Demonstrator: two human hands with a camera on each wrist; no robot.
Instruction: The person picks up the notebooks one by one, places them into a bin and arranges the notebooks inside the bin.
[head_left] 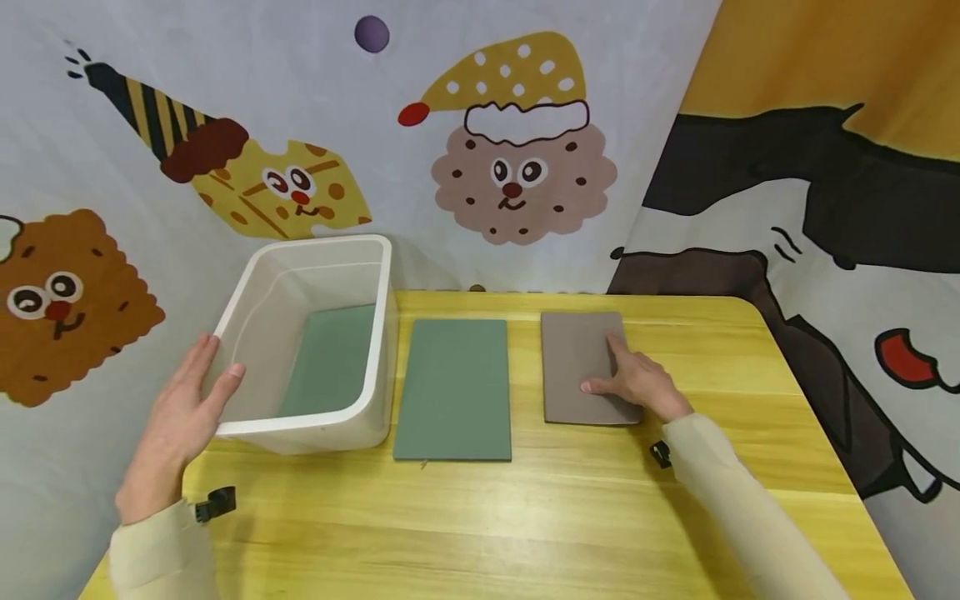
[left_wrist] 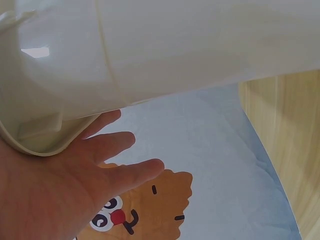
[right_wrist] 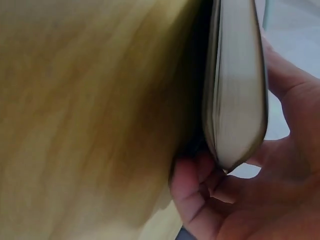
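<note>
A grey-brown notebook (head_left: 573, 358) lies on the right part of the table. My right hand (head_left: 641, 379) grips its right edge, thumb and forefinger on the cover. In the right wrist view, fingers curl under the edge of the notebook (right_wrist: 240, 90), and its pale page block shows. On the left, my left hand (head_left: 180, 417) holds the near-left rim of a white plastic bin (head_left: 386, 350). Its thumb reaches over the rim, while the fingers lie along the outside wall. A green notebook (head_left: 337, 358) lies inside the bin, partly hidden by the wall.
Between the bin and the grey-brown notebook, another green notebook (head_left: 456, 387) lies flat on the yellow wooden table (head_left: 480, 533). A cartoon-printed cloth (head_left: 480, 267) hangs behind the table and along both sides. Each wrist wears a black strap.
</note>
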